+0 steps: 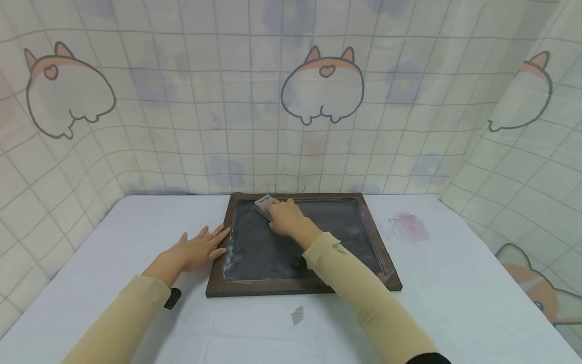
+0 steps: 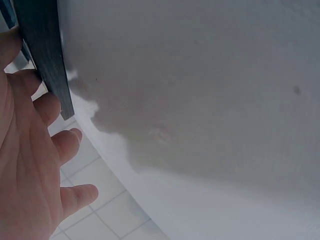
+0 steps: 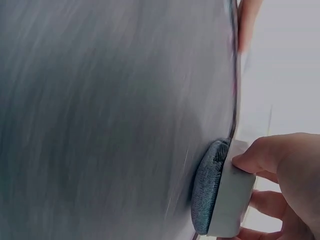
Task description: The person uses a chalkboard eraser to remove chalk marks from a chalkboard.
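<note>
A blackboard [image 1: 263,253] in a brown wooden frame lies on the white table. My right hand [image 1: 286,217] grips a chalkboard eraser [image 1: 262,203] over the board's far left part. In the right wrist view the eraser [image 3: 232,200] shows a pale grey back and a dark felt pad [image 3: 209,187] against the black surface, with thumb and fingers on its sides. My left hand [image 1: 196,251] lies with fingers spread, its fingertips on the left side of the frame. In the left wrist view that hand [image 2: 30,145] touches the dark frame edge [image 2: 47,55].
The white table [image 1: 454,283] bears a pink smudge [image 1: 410,226] right of the board and a grey patch [image 1: 297,315] in front of it. A curtain [image 1: 254,136] with a grid and cartoon corgis hangs behind and on both sides.
</note>
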### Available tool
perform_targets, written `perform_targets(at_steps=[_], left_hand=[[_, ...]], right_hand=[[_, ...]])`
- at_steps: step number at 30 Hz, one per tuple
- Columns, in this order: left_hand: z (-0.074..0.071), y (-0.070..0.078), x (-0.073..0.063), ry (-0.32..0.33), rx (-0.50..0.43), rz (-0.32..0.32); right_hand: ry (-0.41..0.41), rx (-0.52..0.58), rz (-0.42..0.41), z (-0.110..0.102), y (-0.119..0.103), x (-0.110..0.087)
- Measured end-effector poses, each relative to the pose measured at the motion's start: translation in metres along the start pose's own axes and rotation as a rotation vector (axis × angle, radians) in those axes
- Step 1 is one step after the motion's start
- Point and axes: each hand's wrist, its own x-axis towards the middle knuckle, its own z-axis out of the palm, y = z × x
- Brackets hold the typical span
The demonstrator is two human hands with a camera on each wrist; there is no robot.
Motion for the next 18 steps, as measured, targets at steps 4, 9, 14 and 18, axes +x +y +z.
perform_targets(at_steps=[4,9,14,18], left_hand=[[0.001,-0.002,0.001,-0.002,0.006,0.000],[0.001,-0.002,0.001,0.004,0.014,0.006],[0.003,-0.004,0.000,0.004,0.002,0.006],[0.004,-0.003,0.001,0.006,-0.014,0.009]], right_hand=[[0.007,-0.008,-0.059,0.001,-0.018,0.003],[0.018,-0.001,-0.056,0.000,-0.021,0.002],[0.011,-0.008,-0.034,-0.001,-0.008,0.002],[0.009,0.015,0.025,0.002,0.023,-0.006]])
